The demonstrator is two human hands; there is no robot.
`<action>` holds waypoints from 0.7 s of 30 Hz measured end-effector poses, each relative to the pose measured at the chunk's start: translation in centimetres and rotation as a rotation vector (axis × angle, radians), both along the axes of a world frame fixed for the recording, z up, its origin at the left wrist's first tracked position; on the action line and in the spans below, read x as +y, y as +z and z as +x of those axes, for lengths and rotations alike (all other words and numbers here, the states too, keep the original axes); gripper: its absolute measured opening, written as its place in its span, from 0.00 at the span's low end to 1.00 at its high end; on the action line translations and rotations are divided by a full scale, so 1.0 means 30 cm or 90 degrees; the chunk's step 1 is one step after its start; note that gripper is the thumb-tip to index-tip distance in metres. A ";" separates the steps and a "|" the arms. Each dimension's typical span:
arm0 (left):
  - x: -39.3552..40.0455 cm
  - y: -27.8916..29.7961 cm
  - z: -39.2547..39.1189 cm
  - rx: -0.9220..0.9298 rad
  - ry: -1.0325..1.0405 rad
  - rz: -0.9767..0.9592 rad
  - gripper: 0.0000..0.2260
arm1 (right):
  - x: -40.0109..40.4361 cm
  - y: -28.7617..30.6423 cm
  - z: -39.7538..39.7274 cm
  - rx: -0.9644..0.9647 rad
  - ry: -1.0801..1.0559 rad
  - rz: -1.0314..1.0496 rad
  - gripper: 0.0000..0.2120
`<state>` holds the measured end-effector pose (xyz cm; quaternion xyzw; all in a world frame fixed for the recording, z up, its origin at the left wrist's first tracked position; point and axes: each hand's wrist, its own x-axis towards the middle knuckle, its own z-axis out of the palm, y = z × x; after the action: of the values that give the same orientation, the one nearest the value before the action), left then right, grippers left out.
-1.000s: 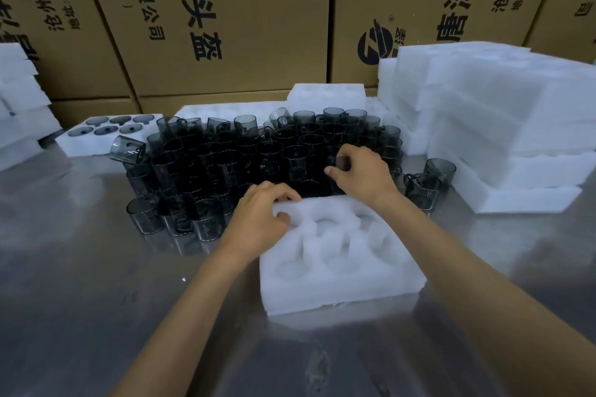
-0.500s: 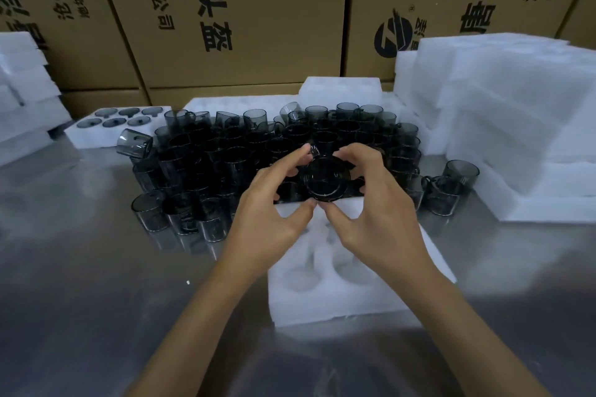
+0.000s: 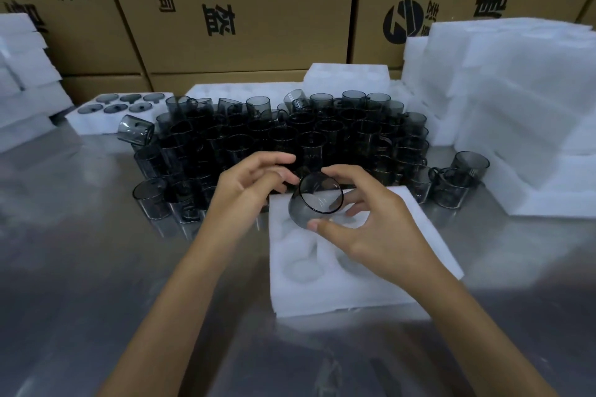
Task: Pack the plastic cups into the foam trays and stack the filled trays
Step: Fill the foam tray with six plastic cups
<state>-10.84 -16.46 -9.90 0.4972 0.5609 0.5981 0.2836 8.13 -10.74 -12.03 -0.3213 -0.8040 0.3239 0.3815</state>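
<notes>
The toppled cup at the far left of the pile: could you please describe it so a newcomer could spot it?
Find the dark mass of cups on the steel table. At its back left corner, beside the filled tray, one smoky cup lies on its side atop the others, which mostly stand upright.

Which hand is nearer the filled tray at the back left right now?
Left. The left hand hovers well in front and right of the filled tray; the right hand, holding a cup, is farther right.

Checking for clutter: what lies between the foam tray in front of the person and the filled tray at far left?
In the head view, the crowd of dark cups fills most of the stretch between the foam tray and the filled tray.
</notes>
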 end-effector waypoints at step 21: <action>-0.027 0.031 -0.019 0.090 -0.156 -0.140 0.08 | -0.057 0.032 -0.016 -0.066 0.080 -0.025 0.32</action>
<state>-11.42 -17.28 -8.96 0.5685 0.5766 0.4581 0.3668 7.64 -12.45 -11.07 -0.2939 -0.8349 0.3457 0.3117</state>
